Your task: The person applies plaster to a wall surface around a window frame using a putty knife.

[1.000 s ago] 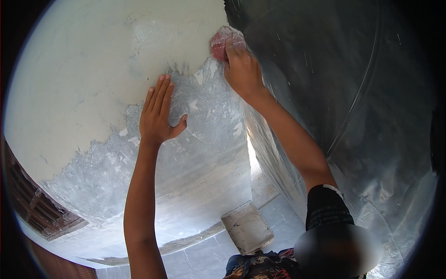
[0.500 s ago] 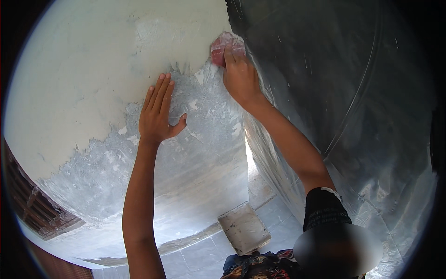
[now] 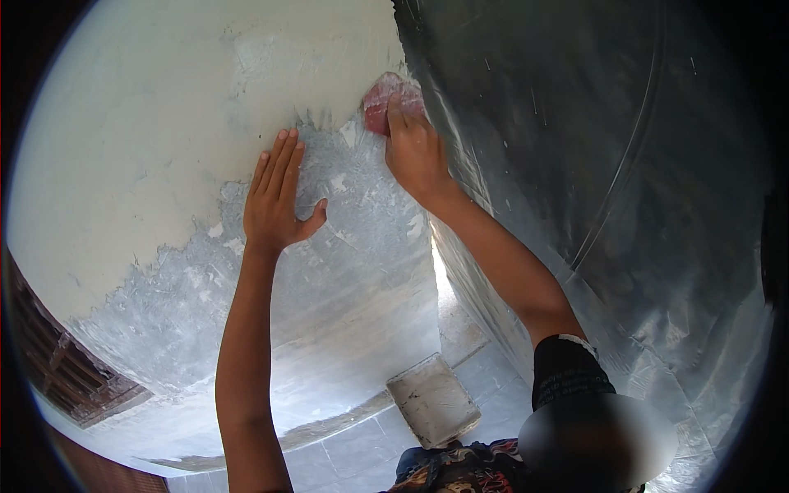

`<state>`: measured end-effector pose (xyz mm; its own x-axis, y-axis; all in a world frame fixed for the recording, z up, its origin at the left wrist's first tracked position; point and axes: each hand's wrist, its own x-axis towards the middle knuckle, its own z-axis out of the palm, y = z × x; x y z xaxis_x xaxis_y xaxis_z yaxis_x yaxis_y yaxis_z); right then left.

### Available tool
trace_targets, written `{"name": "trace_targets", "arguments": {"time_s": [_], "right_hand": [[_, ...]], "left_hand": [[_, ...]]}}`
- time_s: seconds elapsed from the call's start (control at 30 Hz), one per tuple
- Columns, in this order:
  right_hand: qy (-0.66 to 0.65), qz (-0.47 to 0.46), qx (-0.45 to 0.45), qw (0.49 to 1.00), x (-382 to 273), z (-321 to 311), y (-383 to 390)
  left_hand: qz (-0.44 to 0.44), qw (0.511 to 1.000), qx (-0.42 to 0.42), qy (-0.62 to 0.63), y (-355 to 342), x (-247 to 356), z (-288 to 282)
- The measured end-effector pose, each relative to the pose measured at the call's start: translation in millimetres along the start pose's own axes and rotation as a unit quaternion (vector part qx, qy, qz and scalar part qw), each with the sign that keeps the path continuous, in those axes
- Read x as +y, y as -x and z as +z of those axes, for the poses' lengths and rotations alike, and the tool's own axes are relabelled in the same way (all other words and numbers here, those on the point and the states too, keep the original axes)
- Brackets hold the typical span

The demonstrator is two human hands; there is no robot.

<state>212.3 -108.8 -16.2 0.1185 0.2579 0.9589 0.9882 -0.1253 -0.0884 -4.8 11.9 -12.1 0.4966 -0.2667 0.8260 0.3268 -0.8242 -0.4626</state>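
My right hand (image 3: 417, 160) grips a flat red piece (image 3: 383, 103) smeared with white, its exact kind unclear, and presses it to the wall (image 3: 181, 107) near the right edge. Thumb and fingers are closed on it. Flat against the same wall lies my left hand (image 3: 275, 197), open, fingers pointing up and thumb out to the side. It rests where the smooth cream coat meets the rough grey surface (image 3: 337, 246) below. That border is ragged and slants down to the left.
Dark plastic sheeting (image 3: 559, 148) hangs along the wall's right edge, behind my right forearm. Below, a square, stained tray (image 3: 433, 400) sits on the tiled floor (image 3: 362, 456) near my body. A brown slatted opening (image 3: 62, 361) is at the lower left.
My right hand has slid a little down and left along the wall edge with the red piece. The left hand stays in practically the same place.
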Motion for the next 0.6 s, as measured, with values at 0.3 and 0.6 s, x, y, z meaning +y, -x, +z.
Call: {"name": "trace_targets", "arguments": {"time_s": [0.3, 0.6], "right_hand": [[-0.072, -0.010, 0.053, 0.996, -16, -37, -3], [-0.125, -0.008, -0.105, 0.986, -40, -12, 74]], "left_hand": [[0.001, 1.000, -0.001, 0.030, -2, 2, 0], [-0.001, 1.000, 0.003, 0.019, 1, -1, -3]]}}
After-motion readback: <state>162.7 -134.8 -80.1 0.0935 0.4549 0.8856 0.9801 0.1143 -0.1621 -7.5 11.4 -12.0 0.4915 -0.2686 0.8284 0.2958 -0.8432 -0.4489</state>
